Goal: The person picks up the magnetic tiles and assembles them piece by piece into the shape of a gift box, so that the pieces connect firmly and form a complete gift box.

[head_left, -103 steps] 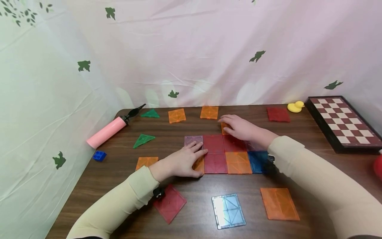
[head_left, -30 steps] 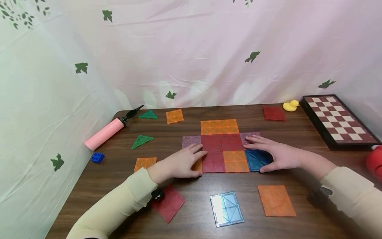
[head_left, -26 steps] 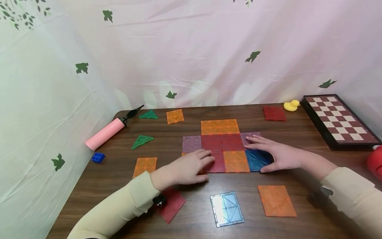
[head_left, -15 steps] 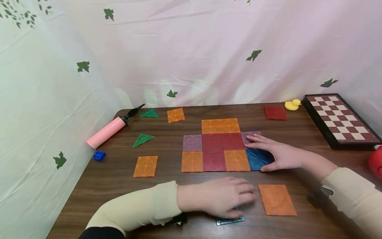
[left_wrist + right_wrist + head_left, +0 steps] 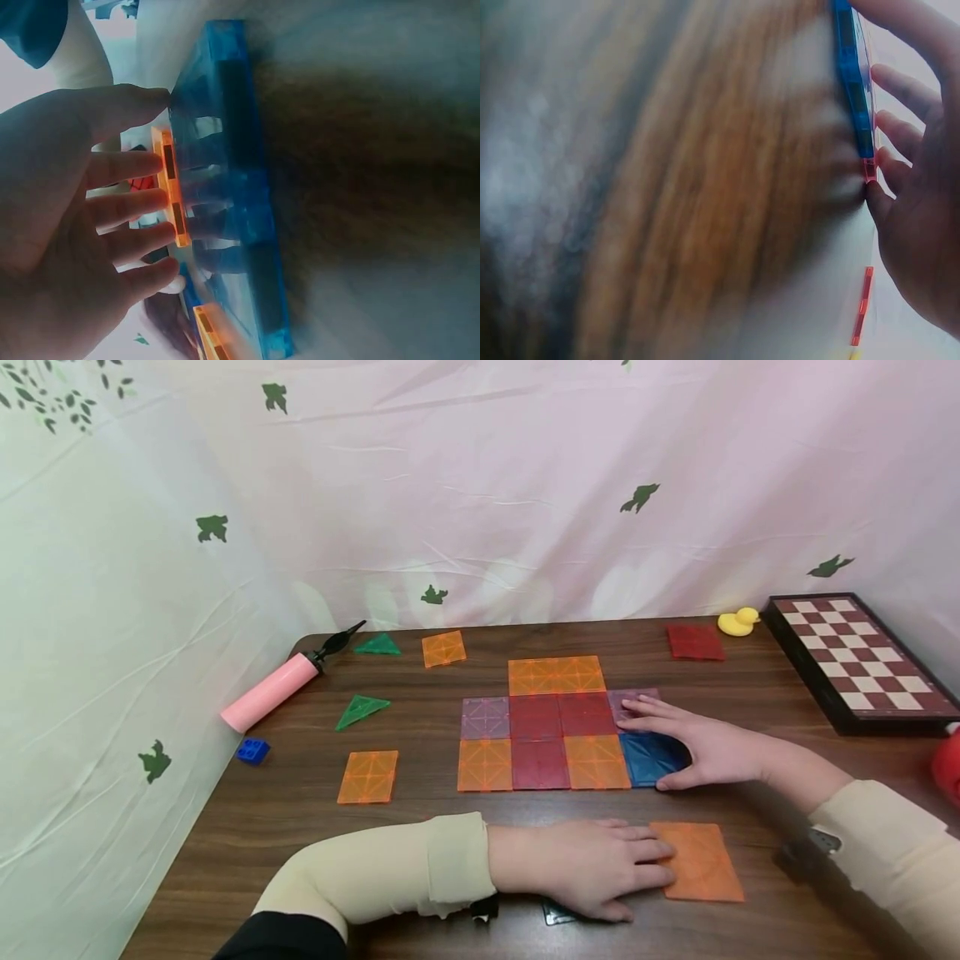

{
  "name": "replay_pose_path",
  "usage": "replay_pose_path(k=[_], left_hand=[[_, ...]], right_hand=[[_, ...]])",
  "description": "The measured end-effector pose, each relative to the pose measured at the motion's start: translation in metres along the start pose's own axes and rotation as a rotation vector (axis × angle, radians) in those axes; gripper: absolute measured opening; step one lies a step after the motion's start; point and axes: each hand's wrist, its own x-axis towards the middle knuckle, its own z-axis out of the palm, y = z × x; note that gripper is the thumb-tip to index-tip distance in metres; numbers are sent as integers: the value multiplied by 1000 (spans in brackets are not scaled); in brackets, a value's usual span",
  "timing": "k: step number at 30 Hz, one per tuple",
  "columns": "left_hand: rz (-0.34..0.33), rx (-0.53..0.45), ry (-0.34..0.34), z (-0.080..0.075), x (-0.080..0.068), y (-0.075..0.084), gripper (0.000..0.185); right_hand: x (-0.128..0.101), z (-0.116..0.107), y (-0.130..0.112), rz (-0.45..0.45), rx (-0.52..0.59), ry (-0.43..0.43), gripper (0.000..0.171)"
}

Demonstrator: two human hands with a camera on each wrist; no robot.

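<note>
**Left hand is the one on the loose orange tile**

While the right hand [image 5: 708, 750] lies flat with relaxed fingers on the blue tile [image 5: 647, 758] at the mat's right edge, the left hand [image 5: 592, 867] reaches across, straight fingers resting on the orange tile [image 5: 701, 862]. That tile sits near the table [image 5: 300, 827] front, just below the tile mat [image 5: 555, 727], long axis running away from the person.

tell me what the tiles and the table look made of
Tiles: likely translucent glossy plastic; colour lets light through, moulded ribs show inside the orange tile under the left hand. Table: dark wood or wood-look laminate, streaky grain, slight sheen.
</note>
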Motion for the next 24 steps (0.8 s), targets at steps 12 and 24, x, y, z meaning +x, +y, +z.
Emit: replay_pose_path(k=[12,24], left_hand=[[-69,-16,71,9,-33,-2,60],[-130,-42,91,15,-54,-6,68]], right_hand=[[-1,1,1,11,7,-3,84],[0,1,1,7,14,5,84]])
